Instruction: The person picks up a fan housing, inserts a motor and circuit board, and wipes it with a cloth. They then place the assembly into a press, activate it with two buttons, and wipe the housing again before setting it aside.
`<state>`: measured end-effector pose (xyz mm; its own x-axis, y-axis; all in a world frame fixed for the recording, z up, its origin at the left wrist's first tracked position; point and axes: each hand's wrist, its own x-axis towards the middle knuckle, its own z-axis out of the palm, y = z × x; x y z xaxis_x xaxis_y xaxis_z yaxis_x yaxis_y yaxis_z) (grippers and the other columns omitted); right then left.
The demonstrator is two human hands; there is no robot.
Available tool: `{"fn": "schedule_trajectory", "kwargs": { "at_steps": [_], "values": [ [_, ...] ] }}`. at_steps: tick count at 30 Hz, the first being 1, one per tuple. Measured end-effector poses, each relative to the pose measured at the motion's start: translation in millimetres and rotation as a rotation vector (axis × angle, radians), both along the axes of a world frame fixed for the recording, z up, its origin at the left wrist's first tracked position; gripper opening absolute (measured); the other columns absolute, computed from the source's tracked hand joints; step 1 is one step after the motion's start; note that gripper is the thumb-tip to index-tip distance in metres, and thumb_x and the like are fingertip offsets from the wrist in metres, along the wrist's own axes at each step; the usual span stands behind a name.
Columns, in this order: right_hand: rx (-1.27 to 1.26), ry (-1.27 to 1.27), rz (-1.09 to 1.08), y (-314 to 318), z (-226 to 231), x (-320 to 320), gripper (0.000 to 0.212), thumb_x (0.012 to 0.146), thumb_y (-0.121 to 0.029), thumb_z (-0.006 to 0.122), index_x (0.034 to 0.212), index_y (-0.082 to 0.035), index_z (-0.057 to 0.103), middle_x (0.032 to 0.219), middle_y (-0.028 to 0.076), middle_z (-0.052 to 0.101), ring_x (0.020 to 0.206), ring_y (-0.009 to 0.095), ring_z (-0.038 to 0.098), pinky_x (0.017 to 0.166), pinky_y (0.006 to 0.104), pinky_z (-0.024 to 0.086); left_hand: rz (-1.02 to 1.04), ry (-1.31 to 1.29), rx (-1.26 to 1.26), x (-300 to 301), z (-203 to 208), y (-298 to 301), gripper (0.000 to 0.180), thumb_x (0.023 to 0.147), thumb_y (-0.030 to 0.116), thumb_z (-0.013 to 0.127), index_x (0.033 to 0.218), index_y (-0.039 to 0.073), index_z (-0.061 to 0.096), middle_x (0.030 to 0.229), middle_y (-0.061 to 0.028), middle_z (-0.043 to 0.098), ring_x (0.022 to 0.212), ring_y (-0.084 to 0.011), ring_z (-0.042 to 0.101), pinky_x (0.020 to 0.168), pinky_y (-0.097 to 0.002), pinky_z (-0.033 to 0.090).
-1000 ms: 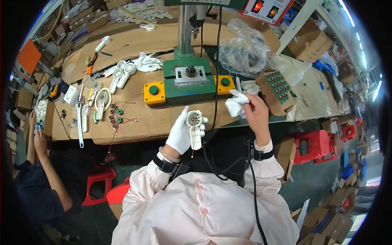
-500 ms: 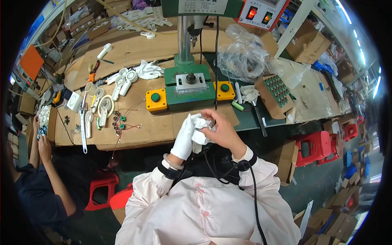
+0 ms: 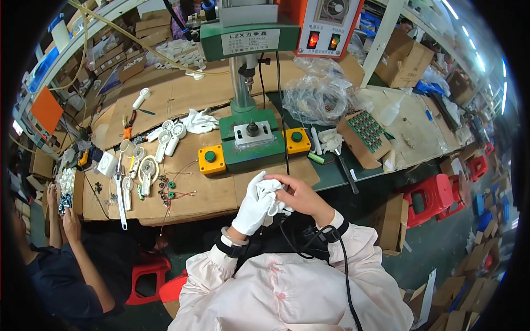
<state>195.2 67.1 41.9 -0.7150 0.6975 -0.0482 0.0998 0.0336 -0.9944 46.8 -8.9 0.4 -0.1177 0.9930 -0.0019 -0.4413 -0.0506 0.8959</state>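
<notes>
At the near edge of the bench, just in front of my chest: my left hand [image 3: 253, 209], in a white glove, and my bare right hand [image 3: 301, 196], brought together around a crumpled white cloth [image 3: 271, 194]. Both hands are closed on it; the cloth is bunched between my gloved fingers and my right thumb and fingers. Whether anything lies inside the cloth I cannot tell, since the folds hide it.

Directly beyond my hands: a green bench press [image 3: 249, 138] on its column, base resting on the cardboard-covered worktop [image 3: 187, 99]. Flanking the base, one on each side: two yellow button boxes with green caps, the left box [image 3: 212, 160] and the right box [image 3: 298, 140].

To my left on the cardboard: several small white handheld fan bodies [image 3: 171, 135], a white fan ring [image 3: 147, 168], loose small motors with wires [image 3: 168, 190], and a spare white glove [image 3: 199, 120] lying flat near the press column.

To my right: a brown tray of green parts [image 3: 364, 131], and a clear plastic bag [image 3: 320, 96] behind it, both on the dark mat.

Far left, separate from me: another person's hands [image 3: 61, 207] over a tray of small parts.

On the floor to the right: a red plastic stool [image 3: 428, 198].
</notes>
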Motion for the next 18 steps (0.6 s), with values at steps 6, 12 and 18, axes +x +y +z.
{"fn": "schedule_trajectory", "kwargs": {
  "at_steps": [6,12,18],
  "values": [
    [0.243,0.020,-0.032,3,-16,0,0.046,0.083,-0.004,0.061,0.128,-0.010,0.058,0.102,0.004,0.055,0.078,0.009,0.052,0.072,0.0232,0.045,0.006,0.088,0.019,0,2,5,0.057,0.090,0.003,0.054,0.140,0.000,0.027,0.117,-0.0117,0.057,0.107,-0.0171,0.058,0.091,-0.0288,0.048],
    [0.347,-0.005,-0.101,-10,-12,-4,0.047,0.082,-0.002,0.059,0.128,-0.010,0.057,0.103,0.007,0.054,0.078,0.013,0.053,0.072,0.0246,0.045,0.041,0.121,0.018,4,-1,3,0.051,0.090,0.003,0.055,0.135,0.001,0.032,0.115,-0.0123,0.057,0.103,-0.0189,0.061,0.087,-0.0293,0.051],
    [0.438,-0.064,-0.142,-20,-4,-7,0.047,0.079,0.002,0.055,0.126,-0.006,0.055,0.109,0.012,0.057,0.096,0.022,0.055,0.079,0.0291,0.047,0.082,0.159,0.026,3,-5,1,0.043,0.089,0.003,0.057,0.128,0.000,0.039,0.109,-0.0113,0.059,0.096,-0.0169,0.061,0.083,-0.0275,0.051]
  ]
}}
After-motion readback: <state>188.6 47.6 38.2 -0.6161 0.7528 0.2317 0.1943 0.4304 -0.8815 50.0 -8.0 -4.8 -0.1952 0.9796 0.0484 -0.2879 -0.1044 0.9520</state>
